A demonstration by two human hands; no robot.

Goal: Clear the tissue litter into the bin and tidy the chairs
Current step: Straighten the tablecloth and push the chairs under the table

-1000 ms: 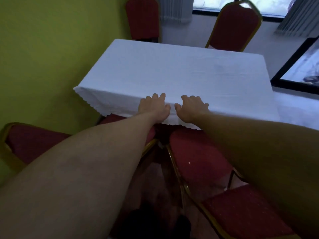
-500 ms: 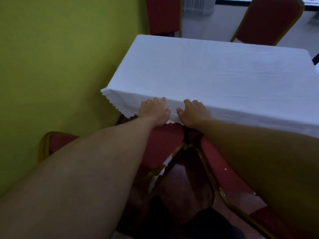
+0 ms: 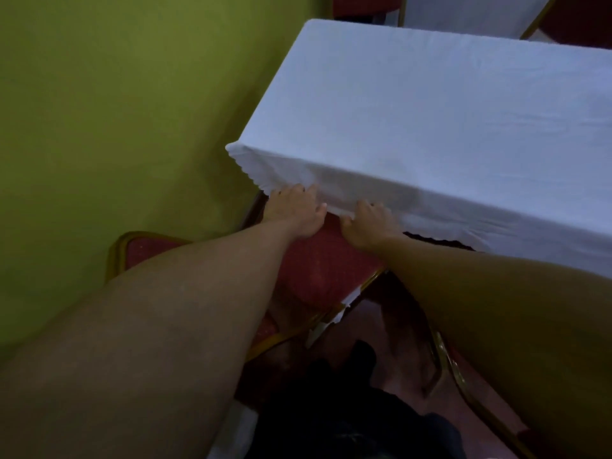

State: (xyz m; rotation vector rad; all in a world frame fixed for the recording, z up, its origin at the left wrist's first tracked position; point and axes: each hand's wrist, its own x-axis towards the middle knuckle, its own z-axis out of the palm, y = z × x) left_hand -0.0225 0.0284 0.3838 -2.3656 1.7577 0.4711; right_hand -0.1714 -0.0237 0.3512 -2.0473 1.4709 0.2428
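My left hand (image 3: 294, 208) and my right hand (image 3: 369, 223) are side by side at the near edge of the table, each pinching the scalloped hem of the white tablecloth (image 3: 430, 134). Between them the hem is bunched up a little. Just under my hands is a red padded chair (image 3: 318, 270) with a gold frame, its seat pushed partly under the table. White scraps (image 3: 346, 301) that may be tissue cling to the chair's front rail. No bin is in view.
A green wall (image 3: 116, 111) runs close along the table's left side. A second gold-framed chair (image 3: 445, 356) stands at the lower right. Two more red chairs (image 3: 367, 5) stand beyond the table's far edge. Dark shoes and brown floor (image 3: 390, 326) show below.
My hands have slipped from the table's top edge down onto the hanging hem and closed on it. The view has swung left and closer to the table corner.
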